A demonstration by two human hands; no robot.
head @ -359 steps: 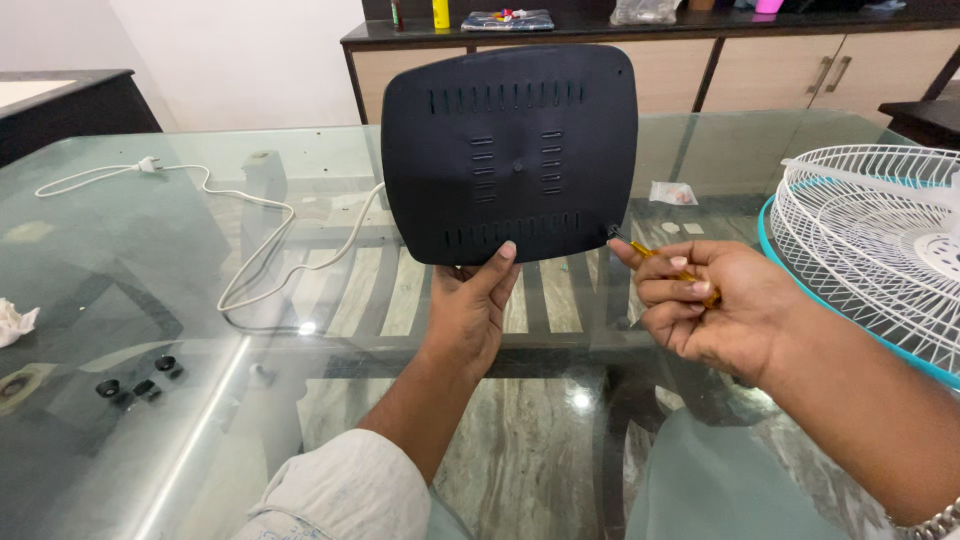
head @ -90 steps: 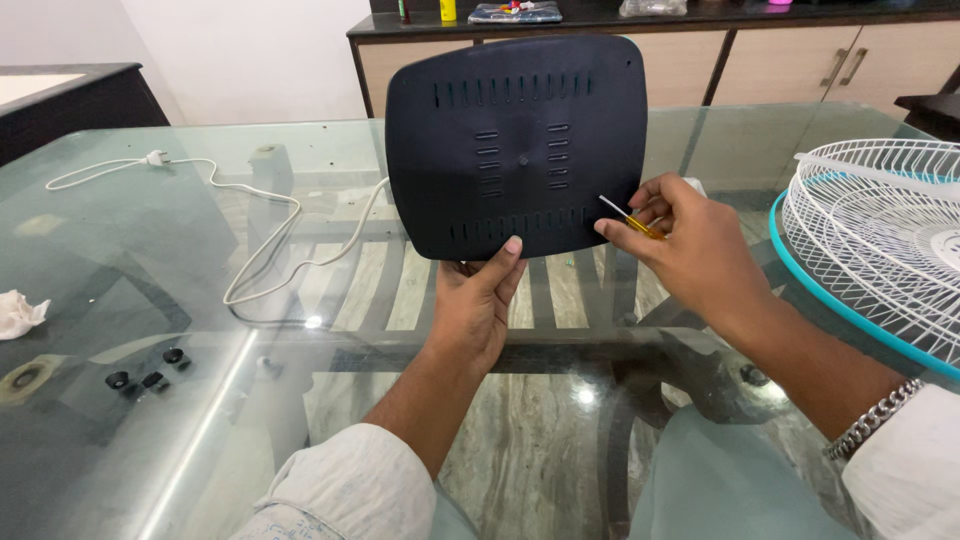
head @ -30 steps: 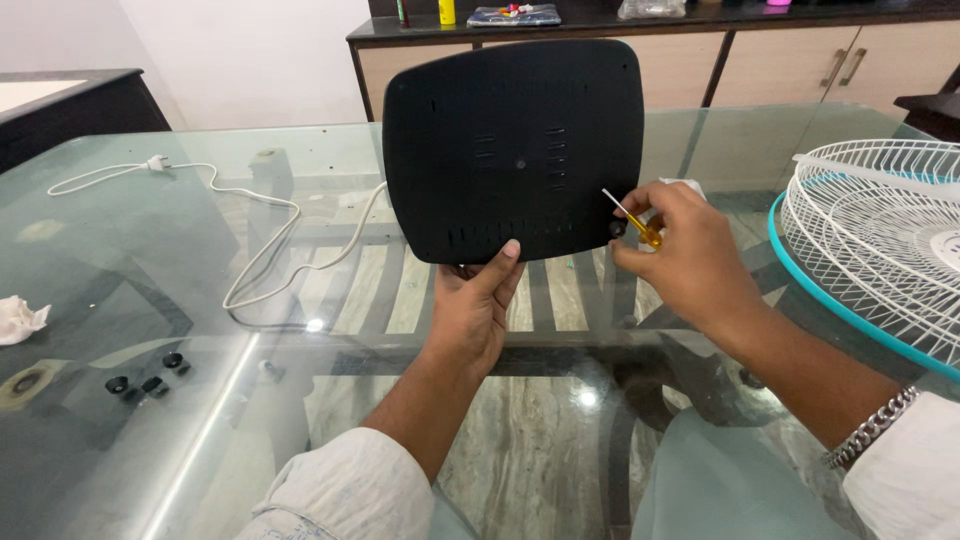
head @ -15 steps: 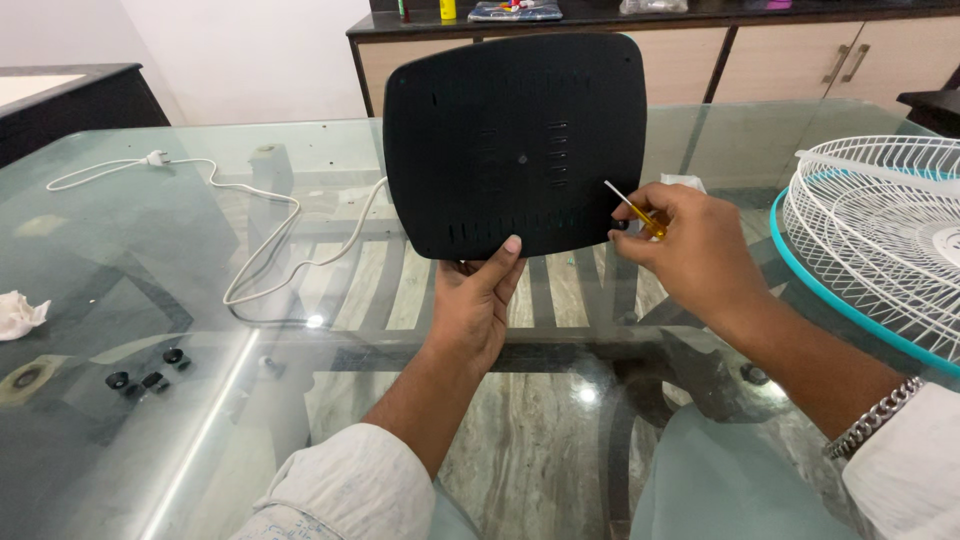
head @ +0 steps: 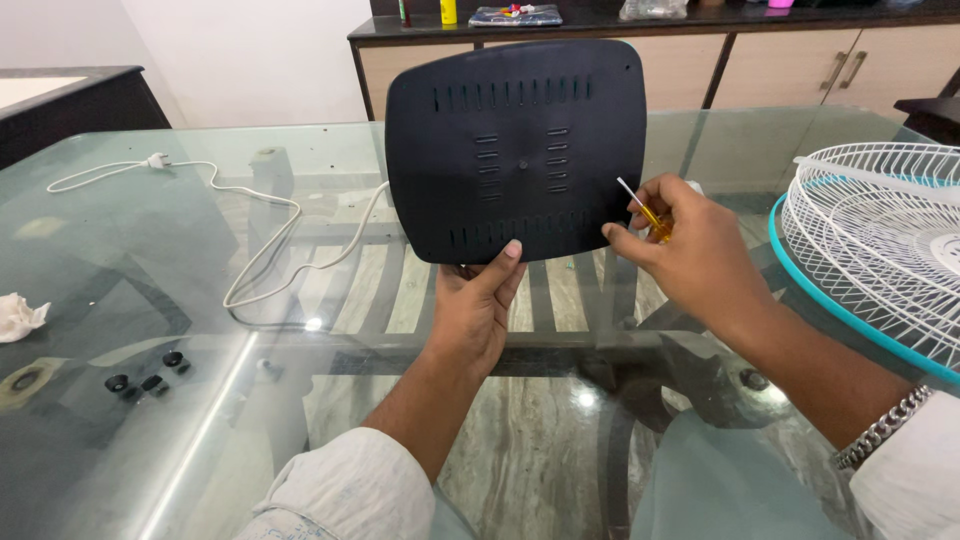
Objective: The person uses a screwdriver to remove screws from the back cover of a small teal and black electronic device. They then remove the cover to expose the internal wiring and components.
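So the whole thing sits over a glass-topped bench [head: 150,400], see-through enough that the frame underneath and a marbled stone floor [head: 530,470] show right through it. The left hand [head: 470,310] grips the bottom edge of a black vented plastic panel [head: 515,150], thumb on the front, holding it upright above the glass roughly centre of the view. The right hand [head: 690,255] is closed around a small screwdriver [head: 645,210] with a yellowish handle, its thin metal tip pointing up-left, right at the panel's lower right corner.

Off to the right, a white wire fan grille [head: 880,240] with a teal rim lies flat on the bench, partly cut off by the edge of the view. A white power cord [head: 255,260] snakes across the left half of the glass, plug end lying far left. Nearer the left front there are a few small black round parts [head: 145,378] clustered together, and a crumpled white tissue [head: 18,318] at the very edge.

Room-wise: plain white wall behind, a dark cabinet [head: 70,100] at far left, and a long sideboard [head: 780,65] with light wood doors and a dark top along the back, some small colourful clutter on it.
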